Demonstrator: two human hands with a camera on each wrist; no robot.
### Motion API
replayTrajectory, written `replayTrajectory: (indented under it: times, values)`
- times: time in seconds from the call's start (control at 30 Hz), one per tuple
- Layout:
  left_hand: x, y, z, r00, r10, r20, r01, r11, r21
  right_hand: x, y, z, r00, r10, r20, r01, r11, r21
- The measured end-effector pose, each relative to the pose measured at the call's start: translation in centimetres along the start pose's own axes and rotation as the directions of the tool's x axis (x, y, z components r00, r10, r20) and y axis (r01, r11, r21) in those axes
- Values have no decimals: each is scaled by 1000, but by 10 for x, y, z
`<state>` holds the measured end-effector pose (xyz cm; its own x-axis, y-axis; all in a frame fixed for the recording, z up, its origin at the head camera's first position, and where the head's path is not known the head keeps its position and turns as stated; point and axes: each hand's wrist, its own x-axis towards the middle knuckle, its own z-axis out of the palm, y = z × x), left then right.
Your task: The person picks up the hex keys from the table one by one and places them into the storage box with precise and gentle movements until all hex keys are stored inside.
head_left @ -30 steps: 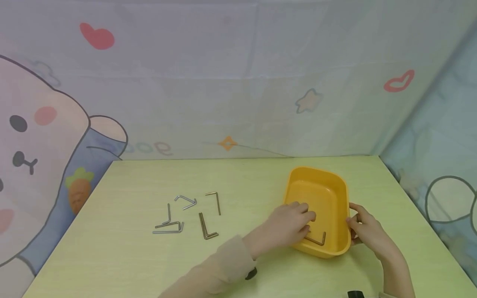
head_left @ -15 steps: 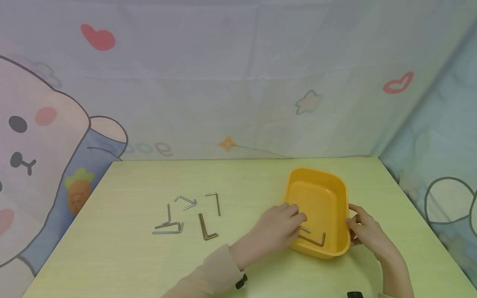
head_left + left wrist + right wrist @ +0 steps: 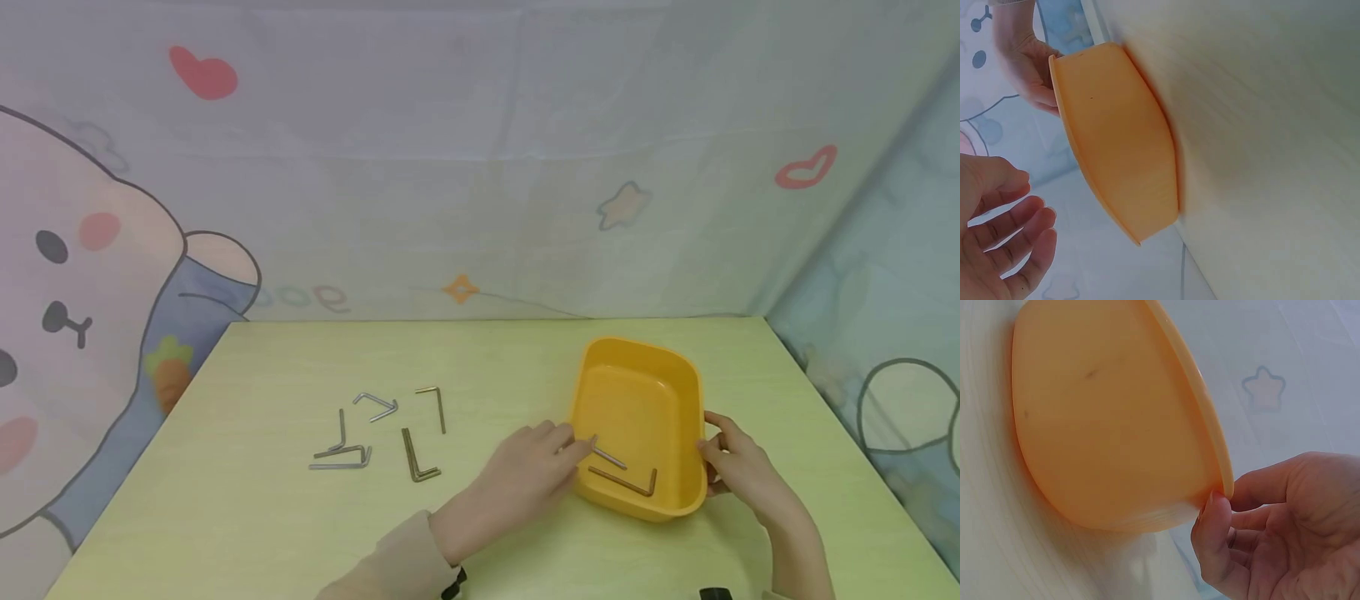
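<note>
Your left hand (image 3: 517, 475) has drawn back leftward, its fingers loosely bent and holding nothing. On the pale table (image 3: 510, 358), the yellow tray (image 3: 637, 392) stands toward the right, its right rim pinched by your right hand (image 3: 741, 465). Inside the tray's near part lie a bronze key (image 3: 621, 482) and a silver key (image 3: 609, 457), both L-shaped, while more keys (image 3: 410, 456) lie scattered well to the left.

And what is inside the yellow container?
A silver L-shaped rod and a bronze one. The left hand covers part of the left rim; anything beneath is hidden.
</note>
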<state>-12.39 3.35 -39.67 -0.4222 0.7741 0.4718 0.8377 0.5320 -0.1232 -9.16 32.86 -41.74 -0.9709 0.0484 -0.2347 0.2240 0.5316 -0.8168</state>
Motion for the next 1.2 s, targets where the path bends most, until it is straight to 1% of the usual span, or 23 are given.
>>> replayTrajectory:
  times: [0.2, 0.37, 0.53, 0.7, 1.0, 1.2]
  values:
    - [-12, -5, -2, 1000, -24, 13, 25, 999, -30, 0, 1, 0, 1000, -2, 1, 2, 1000, -2]
    - [-19, -10, -5, 997, -59, 48, 61, 998, -27, 0, 2, -1, 1000, 3, 3, -2, 1000, -17]
    - [-24, -17, -4, 992, -99, 84, 101, 995, -27, 1, 1, -1, 1000, 15, 3, -15, 1000, -24]
    - [-28, -24, -4, 990, -124, 71, 126, 992, -31, 1, 0, -1, 1000, 18, 8, -18, 1000, -20]
    - [-37, -35, -3, 990, -139, 26, 140, 990, -30, 1, 1, 0, 1000, 18, 7, -18, 1000, -19]
    - [-47, -40, 0, 987, -157, 29, 158, 987, -24, 2, 2, -1, 1000, 17, 10, -16, 1000, -19]
